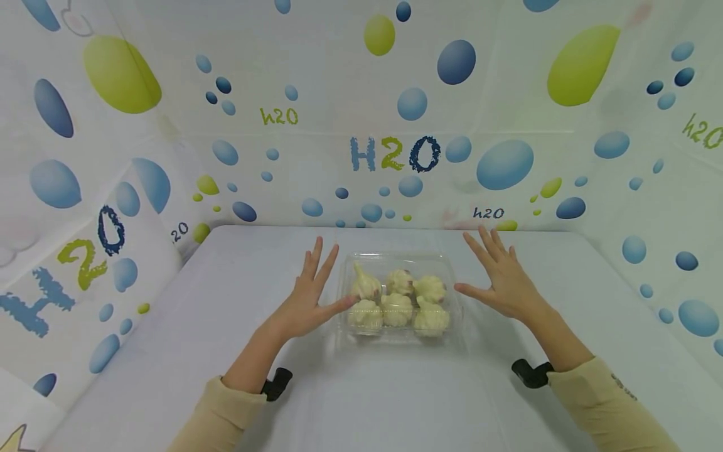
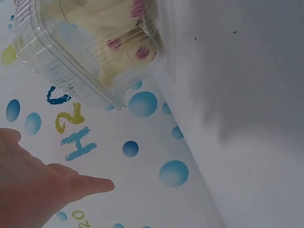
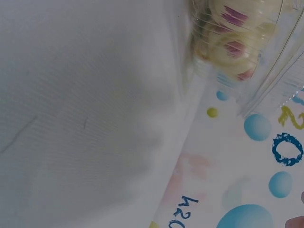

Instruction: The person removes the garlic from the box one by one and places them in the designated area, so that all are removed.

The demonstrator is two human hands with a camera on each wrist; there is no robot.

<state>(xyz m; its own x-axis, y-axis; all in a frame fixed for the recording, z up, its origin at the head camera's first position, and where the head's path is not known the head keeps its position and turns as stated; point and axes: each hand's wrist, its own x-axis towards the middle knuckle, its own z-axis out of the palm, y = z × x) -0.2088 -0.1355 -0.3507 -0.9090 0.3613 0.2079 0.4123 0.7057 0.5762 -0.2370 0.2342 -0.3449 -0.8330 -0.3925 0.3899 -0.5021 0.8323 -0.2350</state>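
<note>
A clear plastic box (image 1: 395, 257) sits on the white table with several pale garlic bulbs (image 1: 396, 309) inside in two rows. To its left, my left hand (image 1: 305, 306) is held with fingers spread, and its thumb overlaps the box's left edge in the head view; contact cannot be told. On the other side, my right hand (image 1: 508, 285) is also spread, its thumb pointing at the box's right side. Neither hand holds anything. The left wrist view shows the box's ridged wall (image 2: 71, 57) and part of the left hand (image 2: 38, 185). Only fingertip slivers appear in the right wrist view.
The white tabletop (image 1: 395, 402) extends around the box. Behind it and at both sides hangs a white sheet (image 1: 327, 63) printed with blue and green drops and H2O lettering. Dark camera mounts (image 1: 277, 384) are strapped at both wrists, beside beige sleeves.
</note>
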